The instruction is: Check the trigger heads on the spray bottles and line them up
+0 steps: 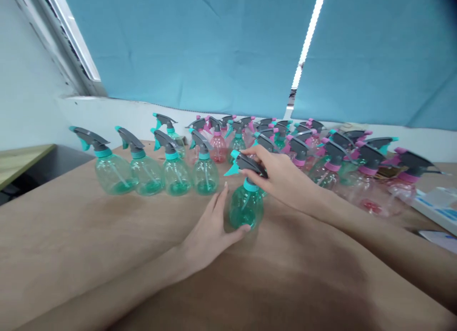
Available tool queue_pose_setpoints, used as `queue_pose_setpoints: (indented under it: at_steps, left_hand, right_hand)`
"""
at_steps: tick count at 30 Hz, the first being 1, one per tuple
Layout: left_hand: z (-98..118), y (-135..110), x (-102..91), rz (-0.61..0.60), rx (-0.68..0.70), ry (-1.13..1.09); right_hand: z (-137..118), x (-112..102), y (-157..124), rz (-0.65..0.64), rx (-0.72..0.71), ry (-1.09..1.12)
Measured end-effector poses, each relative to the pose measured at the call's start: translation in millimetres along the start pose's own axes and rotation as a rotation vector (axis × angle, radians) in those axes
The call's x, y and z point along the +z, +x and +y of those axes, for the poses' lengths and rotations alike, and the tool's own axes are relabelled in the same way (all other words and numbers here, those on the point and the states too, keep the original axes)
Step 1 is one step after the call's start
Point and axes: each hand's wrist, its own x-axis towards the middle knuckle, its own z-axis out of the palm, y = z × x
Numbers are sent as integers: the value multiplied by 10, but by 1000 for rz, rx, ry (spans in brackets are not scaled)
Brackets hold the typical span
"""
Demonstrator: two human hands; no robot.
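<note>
A green, see-through spray bottle (247, 208) with a turquoise collar and a grey trigger head stands upright in front of me, its nozzle pointing left. My right hand (273, 174) is closed round the grey head from the right. Low on the same bottle, my left hand (210, 231) cups the left side, thumb across the front near the base and fingers stretched along the far side. To the left, several matching green bottles stand in a row; the closest is this green spray bottle (205, 176). Whether the base touches the table cannot be made out.
Many more spray bottles with pink or turquoise trim crowd the back and right, including a pink one (218, 148) and a clear one (364, 183). A white and blue box (437, 209) lies at the right edge. Behind the wooden table (89, 255) hangs a blue curtain (214, 50).
</note>
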Motion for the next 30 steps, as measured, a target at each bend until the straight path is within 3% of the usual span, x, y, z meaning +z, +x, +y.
queue_pose_setpoints:
  at_steps: [8, 13, 16, 22, 30]
  left_hand:
    - [367, 84, 368, -79, 114, -202]
    - [467, 117, 524, -132, 172, -323]
    - [486, 176, 625, -151, 193, -361]
    - [538, 309, 787, -178, 313, -358]
    - [433, 443, 754, -245, 356, -298]
  right_hand:
    - [39, -320, -521, 4, 18, 107]
    - [315, -433, -837, -116, 66, 509]
    - [478, -390, -966, -111, 59, 551]
    - [443, -251, -918, -16, 199, 653]
    - [411, -111, -797, 64, 319, 863]
